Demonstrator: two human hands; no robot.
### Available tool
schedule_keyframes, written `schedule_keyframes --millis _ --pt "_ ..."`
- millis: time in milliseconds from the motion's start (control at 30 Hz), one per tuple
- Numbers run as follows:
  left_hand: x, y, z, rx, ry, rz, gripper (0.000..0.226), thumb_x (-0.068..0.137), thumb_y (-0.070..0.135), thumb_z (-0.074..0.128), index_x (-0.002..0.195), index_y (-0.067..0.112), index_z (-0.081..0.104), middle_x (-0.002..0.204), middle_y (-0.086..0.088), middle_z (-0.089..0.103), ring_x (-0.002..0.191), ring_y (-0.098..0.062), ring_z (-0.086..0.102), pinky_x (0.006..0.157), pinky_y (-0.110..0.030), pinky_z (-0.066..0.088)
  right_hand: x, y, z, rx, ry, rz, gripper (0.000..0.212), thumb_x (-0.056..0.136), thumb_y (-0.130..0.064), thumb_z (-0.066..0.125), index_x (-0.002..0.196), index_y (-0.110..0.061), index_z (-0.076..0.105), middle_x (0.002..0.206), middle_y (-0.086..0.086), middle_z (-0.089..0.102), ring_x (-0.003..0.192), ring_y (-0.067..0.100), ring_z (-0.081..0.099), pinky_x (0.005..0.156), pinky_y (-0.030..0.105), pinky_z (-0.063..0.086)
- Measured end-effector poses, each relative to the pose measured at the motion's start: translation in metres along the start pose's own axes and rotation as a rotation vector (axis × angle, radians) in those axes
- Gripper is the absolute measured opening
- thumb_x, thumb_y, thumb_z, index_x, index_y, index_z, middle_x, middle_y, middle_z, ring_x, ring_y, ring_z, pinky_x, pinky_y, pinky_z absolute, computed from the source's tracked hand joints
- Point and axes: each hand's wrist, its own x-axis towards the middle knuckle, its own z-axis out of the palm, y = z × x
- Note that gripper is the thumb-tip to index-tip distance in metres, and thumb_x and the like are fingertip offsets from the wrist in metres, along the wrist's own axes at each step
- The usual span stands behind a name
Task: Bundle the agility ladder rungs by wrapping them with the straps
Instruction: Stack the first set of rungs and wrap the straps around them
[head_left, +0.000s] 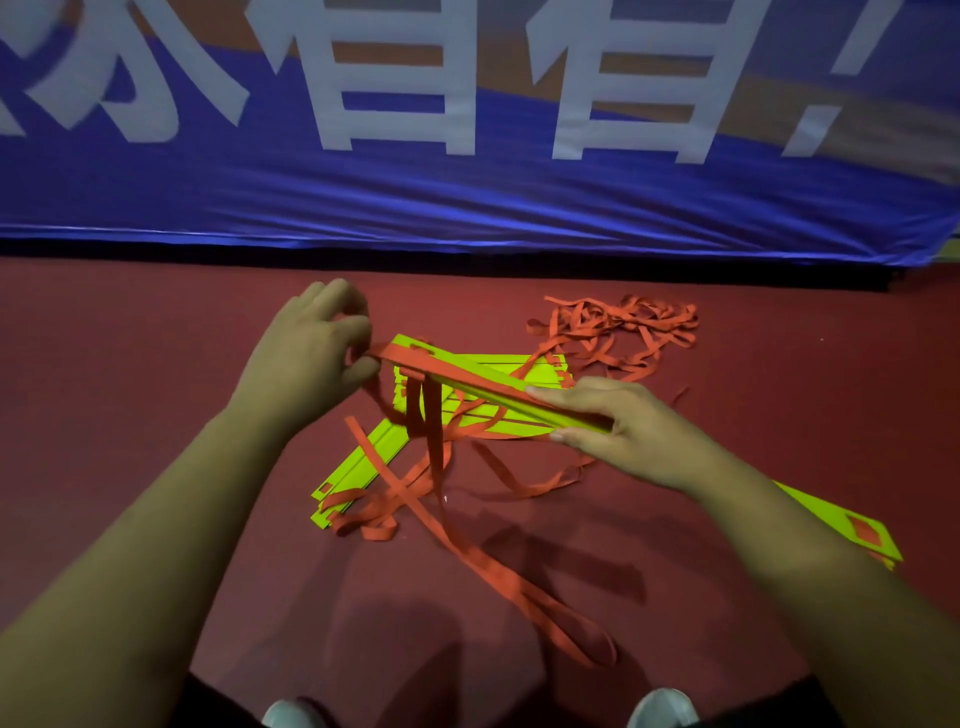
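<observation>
The right hand (618, 431) clasps the raised rung stack (413, 345) at its middle. At the stack's far end the left hand (311, 353) pinches the red strap (452, 374) laid along it.

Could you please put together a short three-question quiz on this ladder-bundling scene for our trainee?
1. Multiple choice: what does the left hand pinch? A) the orange strap B) a shoe C) the blue banner
2. True or false: the right hand grips one end of the raised rung, with strap lengths hanging down from it.
3. Fill in the blank: the other rungs lie flat on the red ____.

Key: 1 A; 2 true; 3 floor.
</observation>
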Motion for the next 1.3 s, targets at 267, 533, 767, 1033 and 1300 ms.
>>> schedule_keyframes --millis 267,533,767,1033,1300 --pt "-0.005 0.028 0.022 -1.124 -0.120 -0.377 0.039 0.075 0.027 0.070 0.103 0.027 0.043 0.106 -0.010 0.063 0.101 -0.019 0.063 0.096 -0.046 0.050 0.001 -0.005 0.009 0.161 0.086 0.055 0.051 0.086 -0.044 0.061 0.135 -0.048 0.049 0.098 0.005 0.063 0.092 0.023 0.060 0.085 0.043 0.047" --pt "0.008 0.057 0.029 -1.332 0.195 -0.647 0.035 0.078 0.051 0.070 0.107 0.032 0.065 0.087 0.004 0.063 0.074 -0.013 0.056 0.072 -0.035 0.046 0.005 -0.029 0.026 0.172 0.093 0.052 0.058 0.084 -0.034 0.071 0.137 -0.042 0.048 0.117 -0.021 0.061 0.105 0.003 0.058 0.095 0.028 0.045" --pt "0.020 0.070 0.025 -1.285 0.319 -0.632 0.010 0.092 0.026 0.067 0.087 0.022 0.059 0.077 -0.005 0.058 0.067 -0.016 0.056 0.062 -0.031 0.048 0.021 -0.040 0.042 0.433 -0.049 0.312 0.059 0.070 -0.044 0.081 0.120 -0.025 0.057 0.106 -0.004 0.068 0.094 0.006 0.061 0.084 0.031 0.048" --pt "0.029 0.079 0.021 -1.284 0.346 -0.624 0.010 0.095 0.021 0.062 0.086 0.022 0.058 0.069 0.011 0.061 0.060 -0.004 0.058 0.061 -0.022 0.050 0.031 -0.060 0.042 1.041 -0.103 0.316 0.021 0.102 -0.024 0.041 0.096 -0.010 0.056 0.082 0.018 0.068 0.054 0.026 0.065 0.053 0.031 0.052" --pt "0.033 0.078 0.015 -1.328 0.195 -0.572 0.036 0.101 0.033 0.047 0.115 0.001 0.059 0.100 -0.008 0.070 0.086 -0.007 0.067 0.075 -0.023 0.053 0.035 -0.057 0.048 1.251 -0.143 0.265 0.030 0.095 -0.020 0.051 0.119 -0.003 0.046 0.073 0.016 0.057 0.057 0.025 0.051 0.055 0.033 0.042"
